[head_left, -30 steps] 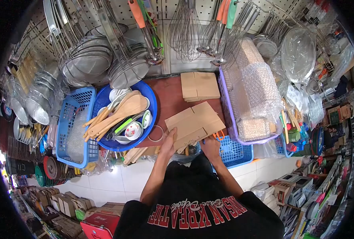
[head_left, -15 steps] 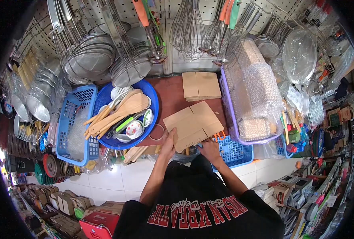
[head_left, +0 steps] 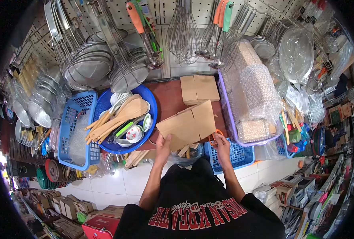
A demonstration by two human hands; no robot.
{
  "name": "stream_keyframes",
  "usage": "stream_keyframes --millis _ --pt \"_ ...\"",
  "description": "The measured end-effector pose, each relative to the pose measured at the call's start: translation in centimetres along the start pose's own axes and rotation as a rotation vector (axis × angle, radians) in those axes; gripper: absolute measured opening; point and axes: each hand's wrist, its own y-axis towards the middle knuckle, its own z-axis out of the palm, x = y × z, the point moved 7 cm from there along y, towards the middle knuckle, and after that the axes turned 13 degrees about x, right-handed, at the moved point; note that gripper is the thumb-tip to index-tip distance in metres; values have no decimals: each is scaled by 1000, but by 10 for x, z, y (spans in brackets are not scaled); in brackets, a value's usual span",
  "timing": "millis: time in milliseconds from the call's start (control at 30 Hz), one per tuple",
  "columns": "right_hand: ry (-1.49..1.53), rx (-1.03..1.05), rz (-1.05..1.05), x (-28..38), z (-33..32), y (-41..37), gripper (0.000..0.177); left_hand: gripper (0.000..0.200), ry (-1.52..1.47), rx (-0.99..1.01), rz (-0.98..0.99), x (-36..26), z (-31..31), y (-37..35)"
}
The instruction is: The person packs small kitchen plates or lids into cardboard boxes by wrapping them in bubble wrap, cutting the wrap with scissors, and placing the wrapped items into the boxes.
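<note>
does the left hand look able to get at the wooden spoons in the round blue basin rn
Probably yes: the left hand is near the open basin and the wooden spoons lie uncovered on top, but it likely must free itself from the cardboard first.

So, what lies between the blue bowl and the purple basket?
The head view shows the cardboard stack and, nearer the person, the cardboard piece in the left hand, over the reddish tabletop.
</note>
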Motion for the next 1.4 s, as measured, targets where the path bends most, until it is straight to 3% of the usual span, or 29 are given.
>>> stream_keyframes --millis 67,200,300,400,600,800,900,1000,1100,1400 --pt "-79 59 -24 -4 2 4 21 37 10 -31 31 -4 -4 0" --pt "-543 160 -95 -32 12 17 20 38 -34 -42 22 -3 -6 -2" --pt "-561 239 -159 -37 22 17 17 38 -1 -50 19 -1 -9 -5" --pt "-380 254 -21 -45 22 16 16 38 14 -50 3 1 -9 -9" --pt "-650 257 -169 -32 26 12 18 38 35 -40 -17 3 -4 -11" --pt "-514 309 -131 -40 30 10 20 37 25 -41 -44 4 -3 -10" --pt "-643 337 -120 -41 30 10 21 37 57 -36 -35 2 -3 -11" --pt "-504 332 16 -42 28 9 26 37 88 -37 -26 1 -2 -11" --pt "-669 311 -112 -33 29 10 25 37 93 -28 -38 3 -2 -12" --pt "-597 329 -69 -36 32 5 23 39 96 -31 -35 5 -3 -12"
